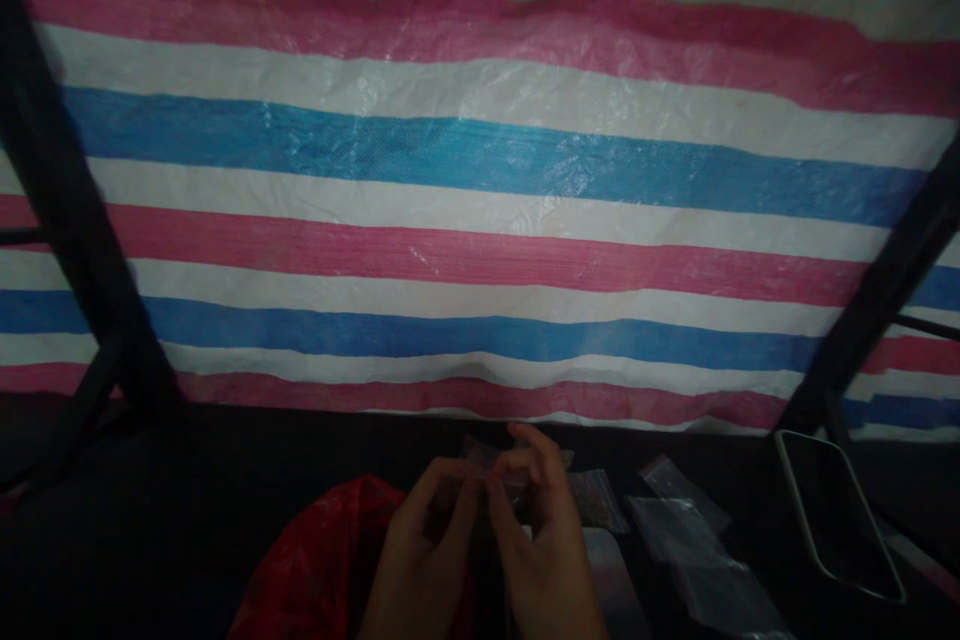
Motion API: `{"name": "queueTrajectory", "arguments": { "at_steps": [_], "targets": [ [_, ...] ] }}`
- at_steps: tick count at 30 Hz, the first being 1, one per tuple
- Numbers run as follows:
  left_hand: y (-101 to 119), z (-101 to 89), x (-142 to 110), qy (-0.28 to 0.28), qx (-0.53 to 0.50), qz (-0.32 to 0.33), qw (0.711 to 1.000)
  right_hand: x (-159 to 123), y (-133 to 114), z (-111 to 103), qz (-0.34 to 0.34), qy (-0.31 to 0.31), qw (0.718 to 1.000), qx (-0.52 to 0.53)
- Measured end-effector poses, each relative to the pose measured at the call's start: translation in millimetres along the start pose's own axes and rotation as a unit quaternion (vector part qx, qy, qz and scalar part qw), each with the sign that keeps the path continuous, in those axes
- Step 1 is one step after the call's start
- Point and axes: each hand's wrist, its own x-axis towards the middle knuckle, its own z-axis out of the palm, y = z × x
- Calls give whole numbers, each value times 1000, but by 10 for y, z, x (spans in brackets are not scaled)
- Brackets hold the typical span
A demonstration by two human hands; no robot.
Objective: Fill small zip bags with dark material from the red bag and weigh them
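Note:
My left hand and my right hand meet at the bottom centre of the head view over a dark table. Between their fingertips they pinch a small clear plastic bag; its contents are too dim to make out. A red plastic bag lies just left of and below my left hand.
Several small clear bags lie on the table right of my hands. A phone with a dark screen rests at the right. A red, white and blue striped tarp hangs behind, with dark frame bars on both sides.

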Motion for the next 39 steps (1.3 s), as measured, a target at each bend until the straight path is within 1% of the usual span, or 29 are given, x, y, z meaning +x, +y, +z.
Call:
{"name": "queueTrajectory", "arguments": {
  "at_steps": [3,9,15,19,23,25,27,29,32,36,38,39],
  "targets": [
    [2,3,-2,-12,-3,8,1000,-1,-29,-8,-4,-15,1000,-17],
    [10,-4,15,-37,7,8,999,54,-78,-89,16,-9,1000,-11],
    [2,-28,40,-21,14,6,1000,216,-105,-264,55,-14,998,-3],
    [-45,-42,61,10,23,5,1000,254,-80,-296,68,-16,998,9],
    [-131,-61,121,55,17,3,998,250,35,-261,52,24,997,-60],
    [-186,-68,154,68,19,-3,997,257,98,-256,45,39,992,-107],
    [-240,-74,177,73,23,-10,997,278,136,-300,41,46,986,-154],
    [-282,-78,189,67,25,-14,997,313,141,-428,33,61,974,-214],
    [-303,-78,185,50,30,-12,998,370,115,-795,39,103,943,-316],
    [-268,-53,146,41,38,-4,998,400,106,-1379,90,144,889,-425],
    [-238,-34,113,37,45,1,998,400,114,-1582,121,139,873,-452],
    [-220,-23,93,34,50,5,998,404,113,-1650,134,132,868,-459]
  ]
}}
